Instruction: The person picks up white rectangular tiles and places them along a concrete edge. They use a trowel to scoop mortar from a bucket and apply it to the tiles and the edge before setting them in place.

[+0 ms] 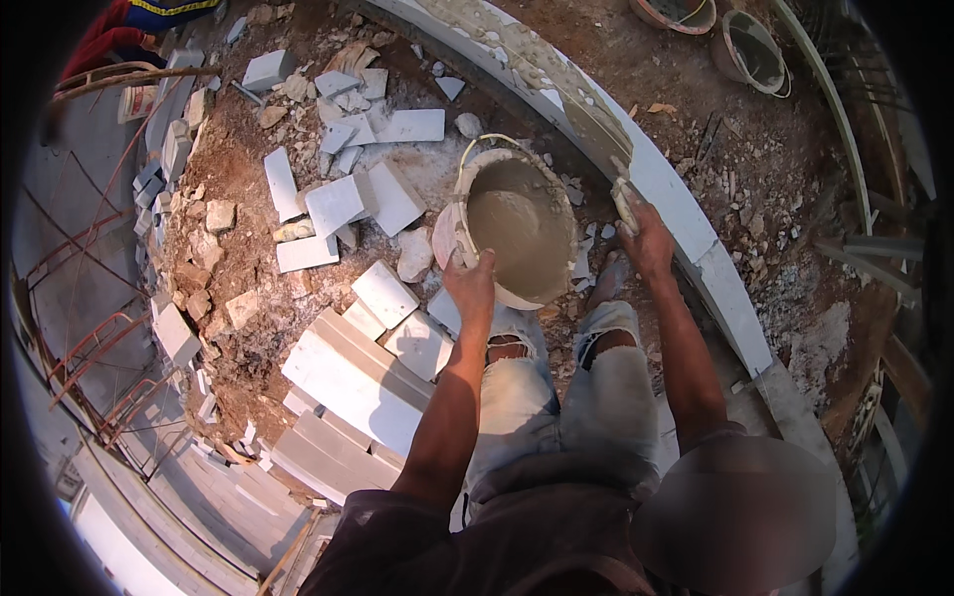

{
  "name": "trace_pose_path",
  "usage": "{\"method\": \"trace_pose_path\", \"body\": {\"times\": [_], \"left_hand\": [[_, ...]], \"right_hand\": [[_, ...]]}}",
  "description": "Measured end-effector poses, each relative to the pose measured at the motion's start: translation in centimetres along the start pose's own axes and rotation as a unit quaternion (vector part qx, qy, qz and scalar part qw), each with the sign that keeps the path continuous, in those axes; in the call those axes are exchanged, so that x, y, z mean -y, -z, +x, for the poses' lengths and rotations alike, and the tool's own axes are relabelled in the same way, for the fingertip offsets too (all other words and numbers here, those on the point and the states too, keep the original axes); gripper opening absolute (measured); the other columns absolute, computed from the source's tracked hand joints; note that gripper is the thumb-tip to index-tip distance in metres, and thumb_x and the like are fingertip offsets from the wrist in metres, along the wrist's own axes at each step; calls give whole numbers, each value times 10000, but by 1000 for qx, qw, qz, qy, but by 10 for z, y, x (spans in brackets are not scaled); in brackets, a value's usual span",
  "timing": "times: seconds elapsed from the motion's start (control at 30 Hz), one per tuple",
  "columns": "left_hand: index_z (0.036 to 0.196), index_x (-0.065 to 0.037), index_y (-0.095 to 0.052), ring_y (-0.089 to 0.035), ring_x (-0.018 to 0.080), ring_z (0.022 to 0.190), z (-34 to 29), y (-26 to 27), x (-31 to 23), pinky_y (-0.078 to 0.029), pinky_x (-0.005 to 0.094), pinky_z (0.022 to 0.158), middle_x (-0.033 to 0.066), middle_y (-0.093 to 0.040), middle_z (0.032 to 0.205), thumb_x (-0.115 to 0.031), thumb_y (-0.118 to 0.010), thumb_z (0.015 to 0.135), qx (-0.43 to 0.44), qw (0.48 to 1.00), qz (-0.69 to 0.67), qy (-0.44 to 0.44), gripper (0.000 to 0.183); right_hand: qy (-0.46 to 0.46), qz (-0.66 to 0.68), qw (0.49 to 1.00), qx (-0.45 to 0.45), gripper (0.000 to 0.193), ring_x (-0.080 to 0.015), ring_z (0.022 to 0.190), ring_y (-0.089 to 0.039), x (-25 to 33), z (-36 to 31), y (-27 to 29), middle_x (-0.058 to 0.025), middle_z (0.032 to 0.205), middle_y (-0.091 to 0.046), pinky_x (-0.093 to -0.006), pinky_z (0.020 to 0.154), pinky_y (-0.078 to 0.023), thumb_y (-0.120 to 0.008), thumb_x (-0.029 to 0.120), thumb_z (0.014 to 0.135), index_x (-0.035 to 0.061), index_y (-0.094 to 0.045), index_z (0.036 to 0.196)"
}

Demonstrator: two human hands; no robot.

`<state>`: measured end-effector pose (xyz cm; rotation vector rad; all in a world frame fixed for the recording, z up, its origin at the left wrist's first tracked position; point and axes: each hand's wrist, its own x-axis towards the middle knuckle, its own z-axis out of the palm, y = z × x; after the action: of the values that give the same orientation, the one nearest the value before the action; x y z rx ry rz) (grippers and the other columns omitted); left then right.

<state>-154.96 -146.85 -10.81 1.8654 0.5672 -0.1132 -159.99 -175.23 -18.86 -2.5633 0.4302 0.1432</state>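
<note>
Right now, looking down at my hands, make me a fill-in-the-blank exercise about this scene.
1. The left hand grips the rim of a ____.
2. The right hand, around a pale handle, is beside the low, curved ____ partly topped with mortar.
3. Most loose white blocks lie on the person's ____ side.
4. The jeans have holes at both ____.

Missing words: bucket; wall; left; knees.

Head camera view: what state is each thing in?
Bucket: partly filled
Mortar in it: wet-looking, grey-brown
Left hand: gripping the bucket's rim
Right hand: closed around a pale-handled tool
Low wall: mortar on top along the far stretch, bare nearer
White blocks: some scattered, some stacked
Jeans: torn at the knees
</note>
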Motion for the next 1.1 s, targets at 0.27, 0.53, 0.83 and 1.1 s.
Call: {"method": "trace_pose_path", "body": {"times": [0.27,0.53,0.83,1.1], "left_hand": [[1001,77,-682,-691,254,685,-30,-9,-13,-535,375,686,180,-716,774,-137,-744,790,54,988,122,-75,307],[977,57,-686,-638,187,709,-30,2,-25,-526,348,712,121,-716,816,-130,-742,791,6,985,145,-89,269],[1036,67,-673,-642,172,786,-41,-24,16,-527,320,766,82,-715,929,-52,-720,772,-32,999,-39,18,294],[1170,81,-619,-619,187,923,-67,-29,6,-490,308,869,100,-676,1073,-3,-717,779,-9,1000,-25,-4,412]], "right_hand": [[73,-109,959,252,643,-346,1012,-646,35,-37,8,-77,1104,-624,-454,837,-545,-755,216,805,239,-553,1415],[-62,423,839,337,602,-165,1070,-623,-17,-69,-4,-69,1160,-696,-319,964,-472,-758,46,762,29,-611,1346],[-172,379,874,252,670,-154,1019,-603,-77,-58,56,-58,1181,-669,-289,902,-485,-751,115,798,58,-546,1434],[-30,223,973,46,627,-273,1125,-633,-160,-29,17,-117,1216,-668,-350,967,-480,-758,224,807,125,-578,1399]]}}
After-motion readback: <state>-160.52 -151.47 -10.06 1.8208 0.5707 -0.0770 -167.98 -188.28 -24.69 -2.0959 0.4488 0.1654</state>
